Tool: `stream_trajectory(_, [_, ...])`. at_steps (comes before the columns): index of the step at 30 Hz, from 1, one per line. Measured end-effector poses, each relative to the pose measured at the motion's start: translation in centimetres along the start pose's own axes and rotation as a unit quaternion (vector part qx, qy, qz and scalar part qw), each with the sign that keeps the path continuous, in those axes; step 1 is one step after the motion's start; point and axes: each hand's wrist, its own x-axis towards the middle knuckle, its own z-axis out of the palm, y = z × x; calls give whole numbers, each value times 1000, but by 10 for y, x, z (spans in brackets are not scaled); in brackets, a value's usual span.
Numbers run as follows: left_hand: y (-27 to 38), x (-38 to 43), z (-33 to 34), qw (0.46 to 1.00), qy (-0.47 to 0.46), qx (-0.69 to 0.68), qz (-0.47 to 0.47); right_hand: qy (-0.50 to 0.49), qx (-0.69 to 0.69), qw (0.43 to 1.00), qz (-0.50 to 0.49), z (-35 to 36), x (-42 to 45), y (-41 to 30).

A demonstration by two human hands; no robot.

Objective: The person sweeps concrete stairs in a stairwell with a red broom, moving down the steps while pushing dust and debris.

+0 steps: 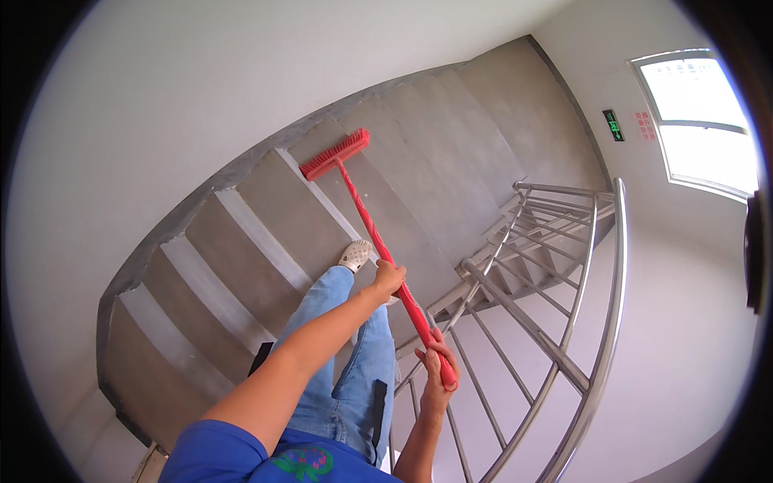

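Observation:
A red plastic broom point(369, 220) slants across the middle of the view, its wide head at the upper left and the end of its handle at the lower right. My left hand point(389, 281) is closed around the middle of the handle. Lower down, my right hand point(438, 362) grips the handle near its end, with some fingers partly lifted. The broom head lies against a concrete stair point(320, 136) near the wall side, its bristles facing up and away from me. A light clog point(355, 255) on one of my feet stands on a step, just left of the handle.
Concrete steps point(259, 235) with pale edges run down the left side, along a white wall point(181, 90) with a grey skirting. A stainless steel railing point(610, 302) stands close on the right, with another flight behind it. A window point(694, 115) and a green exit sign point(613, 125) are at the upper right.

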Motion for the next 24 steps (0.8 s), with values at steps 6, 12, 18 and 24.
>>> stream_trajectory(6, [-25, -38, 75, 985, -152, -21, -77, 37, -53, 998, 1, -83, -5, -30])
stream_trajectory(12, [-63, -84, 153, 961, -241, -66, -119, 116, -139, 984, 2, -145, -21, -84])
stream_trajectory(18, [-103, -115, 190, 914, -352, -136, -145, 120, -214, 969, -23, -185, -40, -103])
stream_trajectory(24, [-109, -155, 202, 855, -389, -317, -129, 154, -221, 953, -136, -208, -51, -112])
